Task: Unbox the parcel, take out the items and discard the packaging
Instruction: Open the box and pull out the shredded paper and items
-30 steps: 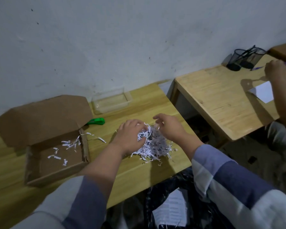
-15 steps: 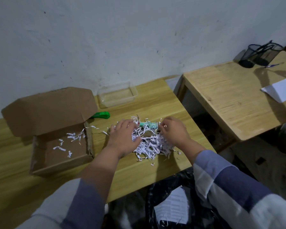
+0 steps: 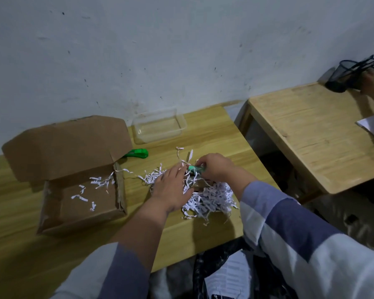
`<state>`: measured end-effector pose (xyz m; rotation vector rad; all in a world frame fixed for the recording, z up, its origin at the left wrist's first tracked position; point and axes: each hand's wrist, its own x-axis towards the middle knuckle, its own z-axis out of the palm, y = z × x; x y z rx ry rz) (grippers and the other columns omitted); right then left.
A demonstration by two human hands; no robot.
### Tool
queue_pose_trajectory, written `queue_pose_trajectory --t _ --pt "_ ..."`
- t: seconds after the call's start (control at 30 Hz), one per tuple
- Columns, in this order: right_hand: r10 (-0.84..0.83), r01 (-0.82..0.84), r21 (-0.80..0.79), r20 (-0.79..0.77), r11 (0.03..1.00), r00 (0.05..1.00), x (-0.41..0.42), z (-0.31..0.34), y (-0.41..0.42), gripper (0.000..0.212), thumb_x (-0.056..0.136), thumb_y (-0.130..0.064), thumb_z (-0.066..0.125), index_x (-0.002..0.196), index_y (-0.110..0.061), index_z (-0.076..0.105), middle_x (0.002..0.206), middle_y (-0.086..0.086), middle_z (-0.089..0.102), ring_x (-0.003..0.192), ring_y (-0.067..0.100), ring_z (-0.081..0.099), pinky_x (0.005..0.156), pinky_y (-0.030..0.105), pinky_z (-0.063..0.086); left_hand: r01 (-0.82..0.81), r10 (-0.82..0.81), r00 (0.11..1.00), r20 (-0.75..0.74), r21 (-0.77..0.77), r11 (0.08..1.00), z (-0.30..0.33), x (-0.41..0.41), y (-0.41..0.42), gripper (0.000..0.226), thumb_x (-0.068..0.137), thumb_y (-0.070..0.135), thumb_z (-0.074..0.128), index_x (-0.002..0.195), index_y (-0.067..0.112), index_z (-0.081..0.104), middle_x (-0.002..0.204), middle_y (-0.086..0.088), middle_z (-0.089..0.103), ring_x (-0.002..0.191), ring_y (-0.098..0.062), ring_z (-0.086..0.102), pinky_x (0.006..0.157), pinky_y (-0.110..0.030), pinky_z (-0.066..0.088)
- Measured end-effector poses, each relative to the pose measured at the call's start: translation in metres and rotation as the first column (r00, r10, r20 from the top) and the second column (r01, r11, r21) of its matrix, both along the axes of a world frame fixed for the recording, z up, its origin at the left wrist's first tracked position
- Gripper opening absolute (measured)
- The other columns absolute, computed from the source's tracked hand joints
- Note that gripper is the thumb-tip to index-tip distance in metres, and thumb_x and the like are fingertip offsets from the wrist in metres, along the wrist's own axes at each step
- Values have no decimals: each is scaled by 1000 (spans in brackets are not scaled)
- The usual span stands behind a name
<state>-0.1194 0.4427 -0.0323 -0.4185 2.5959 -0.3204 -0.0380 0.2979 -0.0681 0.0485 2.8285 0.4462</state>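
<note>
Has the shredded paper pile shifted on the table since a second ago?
Yes. The shredded paper now spreads further left, toward the cardboard box, with strands nearly reaching its right wall.

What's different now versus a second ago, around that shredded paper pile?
The hands have spread the shredded paper apart, uncovering a small teal item that was buried a second ago. The right hand has now pinched it at the pile's far edge, while the left hand has flattened onto the shreds. The open cardboard box, green cutter and clear plastic tray stayed put.
</note>
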Motion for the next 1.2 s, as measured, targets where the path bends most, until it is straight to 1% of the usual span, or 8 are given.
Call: queue_pose_trajectory --t 0.23,0.4,0.5,0.6,0.7,0.83,0.9,1.2 --pt "-198 215 -307 86 927 976 7 17 16 34 73 -14 75 104 -20 65 104 3 69 87 21 66 81 43 58 -43 40 997 69 55 998 5 -2 -2 94 90 50 53 153 21 -10 162 -3 13 147 -24 19 117 -42 20" --pt "-269 353 -538 232 765 935 0 47 24 28 83 -4 64 110 -10 57 91 0 60 67 7 58 49 16 48 62 -61 996 62 -10 998 3 -4 0 70 93 51 45 152 24 17 159 1 21 145 -21 20 116 -43 18" --pt "-268 383 -605 275 698 923 -5 61 24 37 86 -9 61 122 -16 56 91 0 62 74 9 57 55 15 45 47 -47 997 54 -1 999 2 -6 3 66 93 57 40 150 27 25 156 3 28 143 -20 24 115 -42 19" --pt "-284 378 -626 249 682 926 -11 61 21 44 87 -15 62 130 -19 53 85 -6 58 72 1 53 57 11 42 -21 21 995 -99 -2 1000 7 -9 4 63 90 62 38 144 28 34 148 3 37 136 -18 31 109 -42 23" --pt "-367 383 -627 163 678 916 -15 50 16 44 85 -22 66 128 -17 57 93 1 60 70 2 53 56 14 40 -22 25 968 -251 16 1000 15 -19 7 61 89 63 38 140 28 38 143 4 37 132 -17 33 107 -41 24" --pt "-517 452 -478 -5 753 856 -32 23 11 39 82 -27 69 119 -17 64 93 3 66 74 16 65 63 33 56 0 -2 998 61 20 1000 8 -29 7 74 86 74 28 148 34 26 160 6 15 148 -18 10 117 -52 1" --pt "-529 475 -387 -40 790 848 -44 9 9 38 82 -27 68 119 -16 65 98 7 71 79 22 69 72 39 59 -16 11 986 165 27 1000 0 -29 6 79 83 79 23 149 36 24 162 10 9 150 -16 2 118 -53 3" --pt "-499 464 -265 -84 845 862 -85 -22 -9 39 88 -25 60 124 -11 60 115 14 67 101 31 64 86 41 55 -24 16 987 161 51 998 -6 -31 1 78 81 81 27 147 39 26 161 15 8 149 -12 0 120 -48 11"
